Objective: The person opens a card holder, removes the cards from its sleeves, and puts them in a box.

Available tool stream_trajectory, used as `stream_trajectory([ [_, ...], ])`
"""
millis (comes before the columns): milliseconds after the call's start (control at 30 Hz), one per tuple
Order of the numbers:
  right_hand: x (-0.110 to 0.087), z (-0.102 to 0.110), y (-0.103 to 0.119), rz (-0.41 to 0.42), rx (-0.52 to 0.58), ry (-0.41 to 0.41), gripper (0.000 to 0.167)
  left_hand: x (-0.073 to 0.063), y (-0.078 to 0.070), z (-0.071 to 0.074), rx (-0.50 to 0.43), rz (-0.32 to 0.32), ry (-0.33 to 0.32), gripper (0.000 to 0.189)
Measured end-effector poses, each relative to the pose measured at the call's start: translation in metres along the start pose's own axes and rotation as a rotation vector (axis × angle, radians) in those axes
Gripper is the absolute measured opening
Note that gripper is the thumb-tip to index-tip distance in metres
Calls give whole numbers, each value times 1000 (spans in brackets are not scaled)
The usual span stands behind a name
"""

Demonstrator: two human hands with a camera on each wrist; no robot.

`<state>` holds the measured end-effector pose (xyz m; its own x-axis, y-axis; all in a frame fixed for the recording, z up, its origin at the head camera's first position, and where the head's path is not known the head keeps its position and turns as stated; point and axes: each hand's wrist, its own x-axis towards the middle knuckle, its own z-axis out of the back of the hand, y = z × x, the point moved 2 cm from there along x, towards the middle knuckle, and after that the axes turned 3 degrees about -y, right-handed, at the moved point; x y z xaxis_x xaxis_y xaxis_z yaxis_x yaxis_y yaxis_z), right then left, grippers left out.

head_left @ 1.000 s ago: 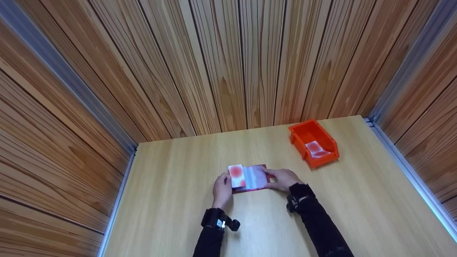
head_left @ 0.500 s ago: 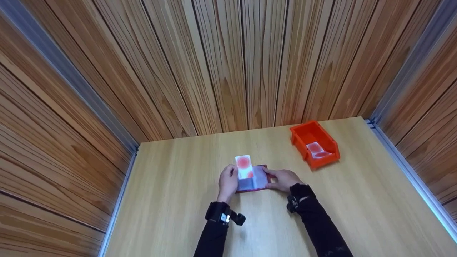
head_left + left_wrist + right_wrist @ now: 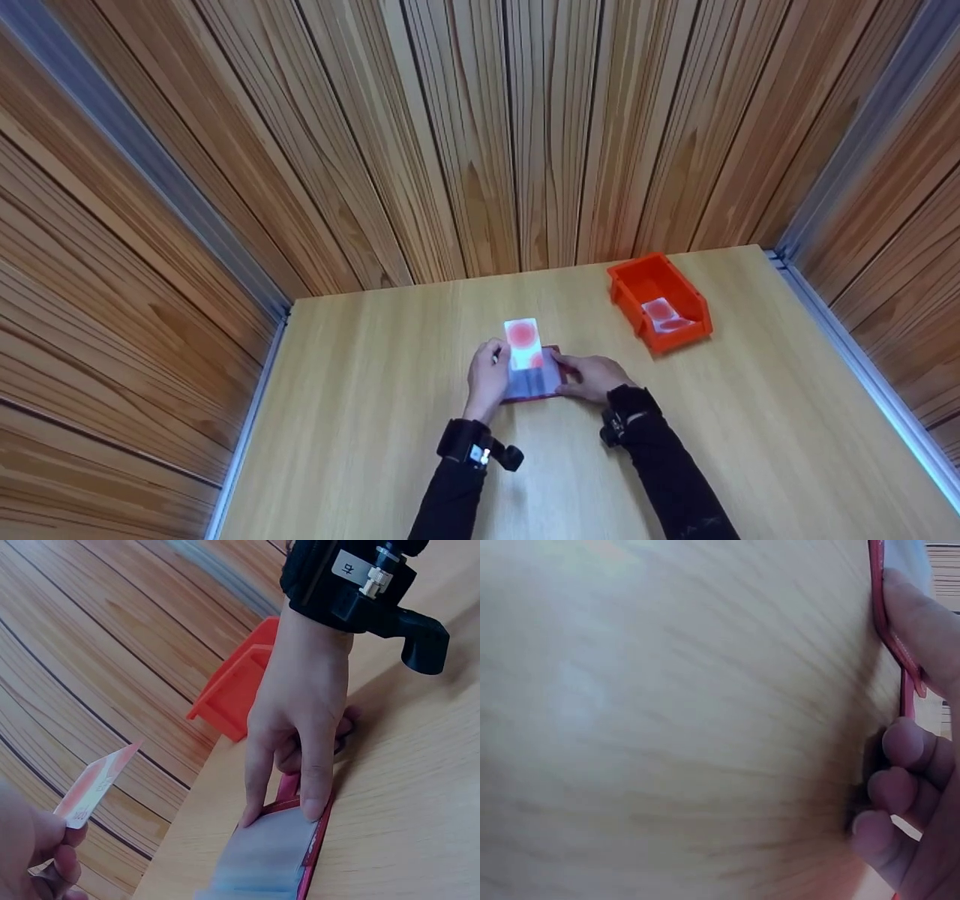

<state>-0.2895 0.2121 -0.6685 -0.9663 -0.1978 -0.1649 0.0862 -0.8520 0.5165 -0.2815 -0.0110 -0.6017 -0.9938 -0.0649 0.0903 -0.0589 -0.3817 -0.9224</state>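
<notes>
My left hand pinches a white card with red round patches between thumb and fingers. The card is tilted up over the far edge of an opened red card holder with clear plastic sleeves. In the left wrist view, the card stands apart from the sleeves. The right hand grips the holder's right side, with two fingertips pressing on the sleeve. In the right wrist view, the thumb lies along the red edge and the other fingers curl under.
An orange bin stands at the table's back right, with similar red-and-white cards in it. Wood-panelled walls enclose the wooden table at the back and sides.
My left hand has lifted the card off the holder's left side and moved it right and away from me. The right hand has kept its grip on the holder.
</notes>
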Motion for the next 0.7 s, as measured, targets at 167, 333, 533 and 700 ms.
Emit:
stream_trajectory([
  [167, -1, 4, -8, 14, 109, -63, 67, -2, -2, -2, -2, -23, 4, 17],
  [333, -2, 10, -13, -77, 322, -76, 57, -2, -5, -3, -16, -23, 6, 18],
  [533, -3, 16, -5, -150, 475, -88, 43, -2, -6, -3, -29, 12, 15, 18],
  [700, 0, 22, 14, -124, 622, -151, 40, -3, -6, -4, -25, 13, 31, 18],
])
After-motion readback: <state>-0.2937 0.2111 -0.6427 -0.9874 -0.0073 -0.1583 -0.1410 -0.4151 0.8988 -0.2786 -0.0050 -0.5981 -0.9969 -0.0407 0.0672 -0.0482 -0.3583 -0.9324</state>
